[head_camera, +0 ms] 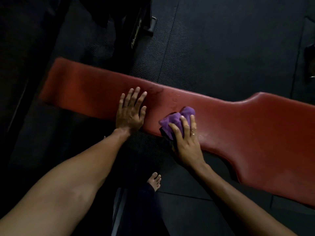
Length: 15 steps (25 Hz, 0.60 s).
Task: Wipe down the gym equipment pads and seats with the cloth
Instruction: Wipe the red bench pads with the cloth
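Job: The person was wiping a long red bench pad (238, 126) with a purple cloth (175, 120).
Where the pad was: It ran across the middle of the frame, thin at the left and wider at the right.
Where the cloth was: It sat bunched up on the pad, near the lower edge, just right of the middle of the frame.
Right hand: The right hand (185, 142) lay on top of the cloth, with its fingers bent over it, holding it and pushing it down on the pad.
Left hand: The left hand (130, 113) was flat on the pad with its fingers spread wide. It held nothing and was just left of the cloth.
Dark bit: Something black hung under the cloth at the pad's edge. It may have been part of the cloth, but the light was too dim to tell.
How to wipe well: I think long, firm strokes from one end to the other would be best. The flat hand should hold the bench steady. The wide right end, the far left end and the edges should not be missed.
Count: One pad, one cloth, two hands, one bare foot (154, 182) at the bottom middle, and one ring (193, 134) on the right hand.
Floor: Dark bumpy mats (221, 48) lay under the bench.
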Each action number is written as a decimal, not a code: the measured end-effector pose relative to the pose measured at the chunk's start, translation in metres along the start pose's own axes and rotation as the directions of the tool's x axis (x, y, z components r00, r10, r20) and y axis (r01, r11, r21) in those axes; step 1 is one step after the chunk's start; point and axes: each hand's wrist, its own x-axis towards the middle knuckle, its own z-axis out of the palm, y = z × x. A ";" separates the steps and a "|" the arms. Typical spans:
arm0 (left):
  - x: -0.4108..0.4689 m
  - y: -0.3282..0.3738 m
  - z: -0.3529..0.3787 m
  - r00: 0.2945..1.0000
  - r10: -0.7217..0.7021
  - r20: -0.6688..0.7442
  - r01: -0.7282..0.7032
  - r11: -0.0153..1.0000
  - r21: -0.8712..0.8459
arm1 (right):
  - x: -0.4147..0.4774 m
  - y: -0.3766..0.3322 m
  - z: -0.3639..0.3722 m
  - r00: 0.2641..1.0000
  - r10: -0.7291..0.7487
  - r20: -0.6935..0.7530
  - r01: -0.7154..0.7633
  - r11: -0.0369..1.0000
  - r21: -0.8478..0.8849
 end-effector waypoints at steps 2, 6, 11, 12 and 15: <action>0.001 -0.007 0.004 0.999 0.011 -0.038 -0.011 1.000 0.014 | 0.040 -0.036 0.016 0.998 -0.050 0.047 0.049 0.998 0.027; 0.003 -0.011 0.005 0.998 0.030 -0.056 -0.029 0.999 0.022 | 0.062 -0.050 0.012 0.996 -0.038 0.084 0.033 0.998 0.059; 0.001 -0.002 -0.002 0.999 -0.011 -0.044 0.011 1.000 -0.012 | 0.018 0.015 -0.019 1.000 0.021 0.012 -0.022 0.994 0.106; 0.001 -0.003 -0.002 0.999 -0.012 -0.046 0.012 1.000 -0.009 | 0.021 0.011 -0.018 0.999 0.035 0.022 -0.037 0.994 0.104; 0.003 -0.004 0.000 0.999 0.013 -0.049 -0.014 1.000 -0.013 | 0.058 -0.015 -0.006 0.996 0.032 0.080 -0.042 0.991 0.125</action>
